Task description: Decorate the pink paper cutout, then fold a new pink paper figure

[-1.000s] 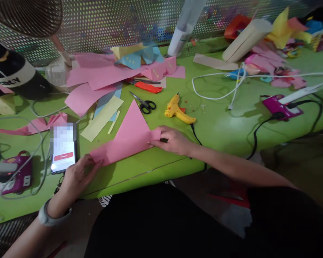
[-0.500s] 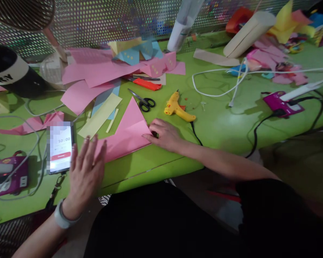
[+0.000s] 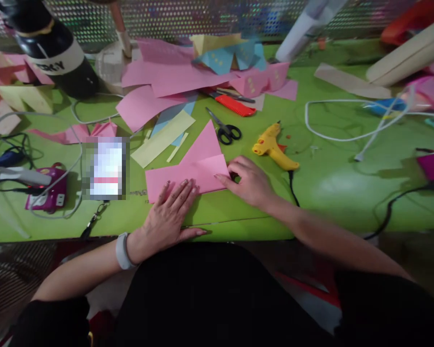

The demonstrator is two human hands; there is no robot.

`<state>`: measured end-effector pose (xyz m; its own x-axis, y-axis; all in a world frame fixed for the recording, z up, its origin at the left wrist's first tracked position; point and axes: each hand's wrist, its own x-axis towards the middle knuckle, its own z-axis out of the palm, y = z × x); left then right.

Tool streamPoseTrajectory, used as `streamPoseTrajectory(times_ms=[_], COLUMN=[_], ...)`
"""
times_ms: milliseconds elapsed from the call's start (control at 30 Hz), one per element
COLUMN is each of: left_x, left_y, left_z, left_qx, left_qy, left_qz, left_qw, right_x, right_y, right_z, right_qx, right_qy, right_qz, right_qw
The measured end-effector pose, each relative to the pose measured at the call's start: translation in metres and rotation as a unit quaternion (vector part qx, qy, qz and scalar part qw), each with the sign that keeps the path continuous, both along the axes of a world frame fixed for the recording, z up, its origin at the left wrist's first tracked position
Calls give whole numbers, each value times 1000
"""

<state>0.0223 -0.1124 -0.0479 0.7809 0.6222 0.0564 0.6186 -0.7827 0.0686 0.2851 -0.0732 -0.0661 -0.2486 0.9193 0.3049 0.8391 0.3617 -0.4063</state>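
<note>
A folded sheet of pink paper (image 3: 198, 166) lies on the green table, its pointed peak aimed away from me and its lower band running left to right. My left hand (image 3: 169, 212) rests flat on the paper's near edge with the fingers stretched out. At the right end, my right hand (image 3: 248, 180) pinches the paper's corner between thumb and fingers. Black-handled scissors (image 3: 226, 129) lie just beyond the peak. To the right of them is a yellow glue gun (image 3: 275, 147) with a black cord.
Pale yellow paper strips (image 3: 164, 139) and larger pink sheets (image 3: 188, 72) lie behind. A red-handled cutter (image 3: 235, 105) is among them. On the left are a phone (image 3: 107, 168), a purple power block (image 3: 52, 188) and a black bottle (image 3: 58, 53). A white cable (image 3: 311, 123) loops on the right.
My left hand has moved right and come down flat onto the pink paper. My right hand still pinches the corner. The camera view has shifted left.
</note>
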Motion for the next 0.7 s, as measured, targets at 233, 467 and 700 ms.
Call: streamPoseTrajectory(times_ms=[233,467,700], left_x=[4,2,1], left_y=[-6,-5,1], left_z=[-5,-4,-5], left_qx=[-3,-16,3], left_qy=[8,4,-22], left_qz=[16,16,6], left_qw=[1000,1000,1000], right_x=[1,1,5], right_y=[-3,-1,5], right_z=[-3,4,9], right_qx=[-2,-57,-84], right_qy=[6,65,58], right_qz=[-2,-10,-32], right_qw=[1000,996,994])
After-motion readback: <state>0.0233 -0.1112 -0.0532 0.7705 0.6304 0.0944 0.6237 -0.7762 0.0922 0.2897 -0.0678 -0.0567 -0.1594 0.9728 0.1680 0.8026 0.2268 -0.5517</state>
